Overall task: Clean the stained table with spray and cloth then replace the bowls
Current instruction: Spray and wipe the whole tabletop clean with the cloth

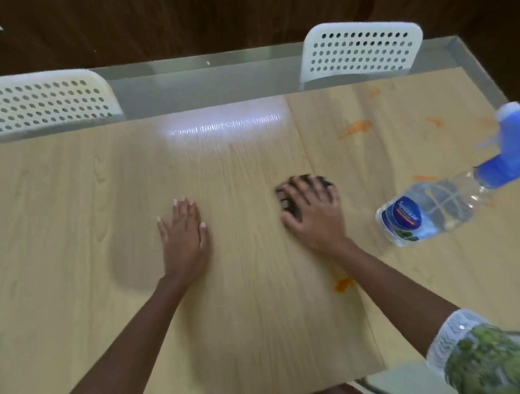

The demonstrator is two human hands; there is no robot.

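while the right hand (314,214) presses a dark cloth (286,199) flat against the counter (73,271), fingers spread over it so only its left and far edges show, the left hand (184,233) lies released, palm down and empty on the bare wood just to its left, bracing the body. the cloth sits near the middle of the counter, so the wiping step looks under way but far from finished: orange stains (355,127) lie farther right and toward the far edge, one orange smear (344,284) sits just beside the right forearm, and more streaks run near the spray bottle (438,212). that clear bottle with its blue trigger head stands to the right of the cloth hand, apart from it. to do this well, keep the palm's weight on the cloth, sweep out to the right in overlapping passes, and lift the near smear rather than dragging it across clean wood; steer around the bottle so it is not knocked. no bowls are in view. two white perforated chairs (362,49) stand beyond the far edge.
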